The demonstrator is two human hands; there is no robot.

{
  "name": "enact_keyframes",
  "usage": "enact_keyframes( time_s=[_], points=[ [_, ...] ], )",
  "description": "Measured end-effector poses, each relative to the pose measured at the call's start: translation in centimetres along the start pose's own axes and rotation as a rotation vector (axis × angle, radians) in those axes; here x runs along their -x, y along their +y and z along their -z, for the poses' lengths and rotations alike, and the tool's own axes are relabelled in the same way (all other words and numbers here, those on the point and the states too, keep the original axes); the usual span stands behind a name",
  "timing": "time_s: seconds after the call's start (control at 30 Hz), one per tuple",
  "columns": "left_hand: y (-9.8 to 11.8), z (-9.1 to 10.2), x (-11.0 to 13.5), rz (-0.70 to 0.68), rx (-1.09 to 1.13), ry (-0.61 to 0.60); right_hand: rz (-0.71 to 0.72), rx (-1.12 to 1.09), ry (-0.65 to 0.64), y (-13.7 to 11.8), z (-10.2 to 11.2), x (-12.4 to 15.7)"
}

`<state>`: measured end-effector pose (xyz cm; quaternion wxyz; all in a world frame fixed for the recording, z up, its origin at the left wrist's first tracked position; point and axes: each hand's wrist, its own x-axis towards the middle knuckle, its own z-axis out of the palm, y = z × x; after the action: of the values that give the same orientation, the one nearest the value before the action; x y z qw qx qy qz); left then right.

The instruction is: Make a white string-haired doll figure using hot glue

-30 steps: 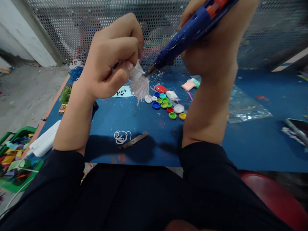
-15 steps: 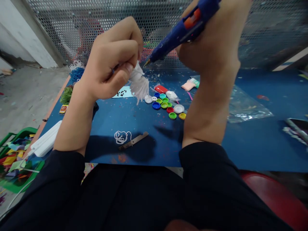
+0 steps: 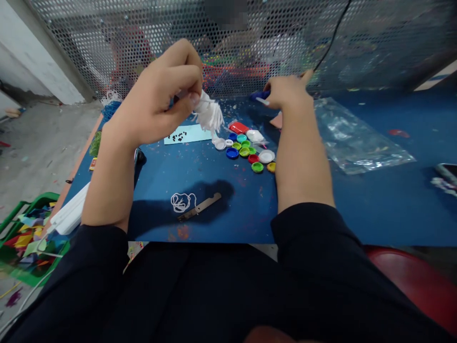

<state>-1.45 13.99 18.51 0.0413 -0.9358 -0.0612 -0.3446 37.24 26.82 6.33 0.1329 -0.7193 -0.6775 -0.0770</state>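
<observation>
In the head view, my left hand (image 3: pixel 167 90) is closed in a pinch on a white yarn tassel (image 3: pixel 211 115), its strands hanging to the right above the table. My right hand (image 3: pixel 287 91) reaches to the back of the table, fingers around a blue glue gun (image 3: pixel 257 96). Most of the gun is hidden by the hand, and a dark cable (image 3: pixel 333 35) runs up behind it. Below the hands lie a white cord loop (image 3: pixel 180 203) and a flat metal blade (image 3: pixel 202 207).
Several coloured paint lids (image 3: pixel 244 152) and a red packet (image 3: pixel 238 127) sit mid-table. A light blue card (image 3: pixel 193 134) carries black specks. At right are a clear plastic bag (image 3: pixel 353 138) and a phone (image 3: pixel 448 172). A perforated metal panel (image 3: pixel 228 52) stands behind the table.
My right hand has moved away from the tassel, lowering the glue gun toward the back of the table. My left hand still holds the tassel, nearly in place.
</observation>
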Motion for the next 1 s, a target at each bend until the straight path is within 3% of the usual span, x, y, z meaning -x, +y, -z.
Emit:
enact_keyframes(
  time_s=[0.13, 0.27, 0.33, 0.37, 0.43, 0.5, 0.53, 0.63, 0.77, 0.87, 1.0],
  points=[
    [-0.6, -0.4, 0.5, 0.094, 0.022, -0.065, -0.108, -0.074, -0.054, -0.5, -0.4, -0.2],
    [-1.0, -1.1, 1.0, 0.248, 0.078, -0.058, -0.048, -0.286, 0.029, -2.9, 2.9, -0.8],
    [-1.4, -1.4, 1.1, 0.258, 0.083, 0.027, 0.094, -0.508, 0.155, -4.8, 5.8, 0.0],
    [-1.7, -1.6, 1.2, 0.257, 0.076, 0.071, 0.216, -0.633, 0.281, -5.9, 7.4, 0.9],
    [-2.2, -1.8, 1.2, 0.243, 0.061, 0.137, 0.652, -0.834, 0.508, -8.0, 10.5, 3.7],
    [-2.5, -1.9, 1.1, 0.231, 0.047, 0.185, 0.962, -0.868, 0.53, -9.9, 13.3, 7.1],
    [-2.6, -2.0, 1.0, 0.224, 0.04, 0.211, 1.028, -0.815, 0.503, -10.8, 14.3, 8.7],
    [-2.2, -1.8, 0.5, 0.181, 0.018, 0.348, 0.948, -0.648, 0.52, -12.7, 15.9, 12.2],
    [-1.4, -1.5, -0.2, 0.08, -0.052, 0.524, 0.805, -0.86, 0.6, -14.8, 15.2, 13.5],
    [-0.8, -1.5, -0.5, 0.002, -0.173, 0.559, 0.852, -1.033, 0.695, -16.3, 14.4, 13.9],
    [-0.1, -1.7, -0.8, -0.019, -0.206, 0.652, 0.99, -1.076, 0.855, -17.9, 13.8, 14.8]
  ],
)
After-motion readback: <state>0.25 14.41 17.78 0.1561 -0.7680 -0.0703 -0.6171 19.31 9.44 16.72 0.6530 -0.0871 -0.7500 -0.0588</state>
